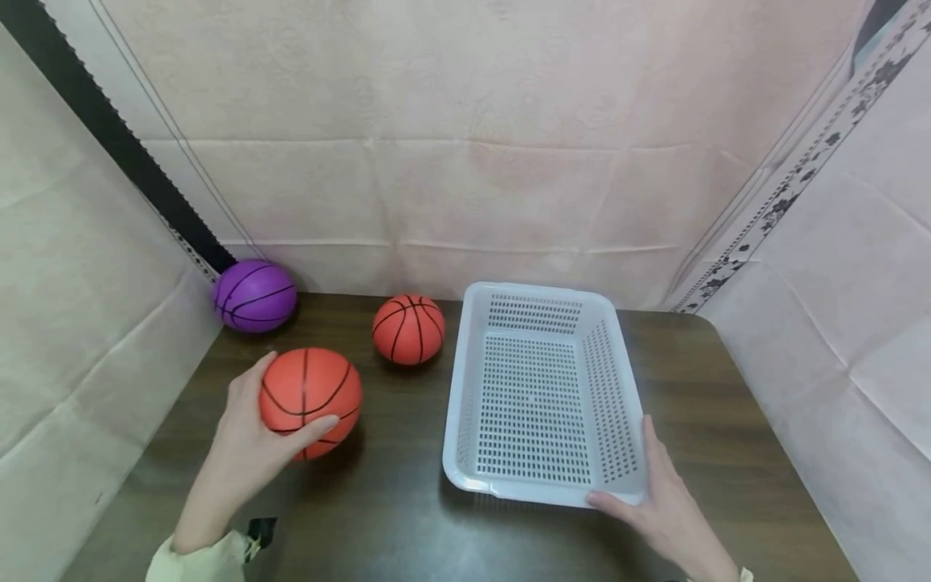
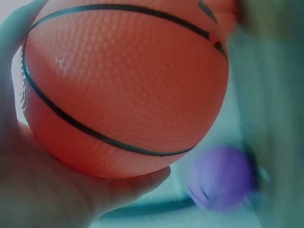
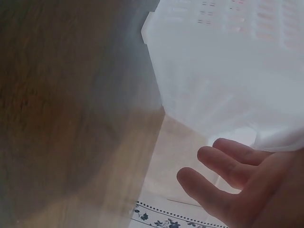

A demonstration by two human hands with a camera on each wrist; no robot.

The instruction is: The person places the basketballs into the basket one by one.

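My left hand (image 1: 250, 436) grips a large orange-red toy basketball (image 1: 311, 396) with black lines, thumb across its near side and fingers round its left. The left wrist view shows this basketball (image 2: 128, 90) filling the palm. At the right, my right hand (image 1: 662, 509) holds the near right corner of a pale blue perforated plastic basket (image 1: 545, 491). Its thumb lies on the rim, while the fingers (image 3: 204, 190) reach along the outside below it in the right wrist view. No ball lies inside the basket.
A smaller orange-red basketball (image 1: 409, 330) sits left of the basket near the table's back edge. A purple ball (image 1: 254, 296) rests at the back left corner. Cloth-covered walls (image 1: 465, 194) enclose the dark wooden table (image 1: 393, 517) at the back and sides.
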